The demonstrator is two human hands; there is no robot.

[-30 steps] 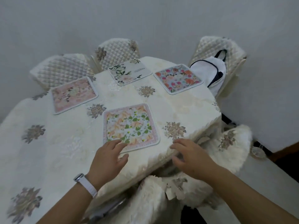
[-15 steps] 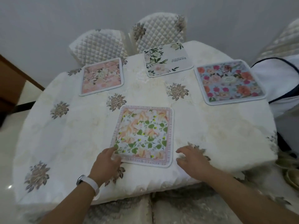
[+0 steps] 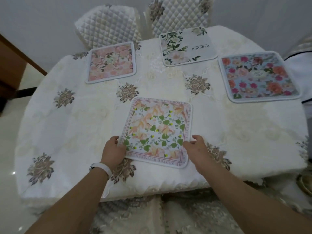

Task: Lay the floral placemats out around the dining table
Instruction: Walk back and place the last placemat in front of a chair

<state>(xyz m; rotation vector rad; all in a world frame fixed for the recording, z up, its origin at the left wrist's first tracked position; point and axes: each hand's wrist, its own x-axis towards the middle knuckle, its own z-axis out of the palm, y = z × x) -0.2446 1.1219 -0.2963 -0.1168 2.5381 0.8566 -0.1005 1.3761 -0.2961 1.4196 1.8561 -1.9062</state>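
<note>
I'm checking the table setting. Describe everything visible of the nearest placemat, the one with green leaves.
The nearest placemat lies flat on the tablecloth by the near table edge: rectangular, soft-looking, rounded corners, white trim, pink lettered border, peach flowers and green leaves. The left hand and right hand touch its lower side edges.

soft, dim indoor light, faint shadows, wide-angle bending at edges.

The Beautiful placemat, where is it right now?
In the head view the Beautiful placemat lies at the far edge of the table before a quilted chair, between the pink placemat and the blue placemat.
</note>
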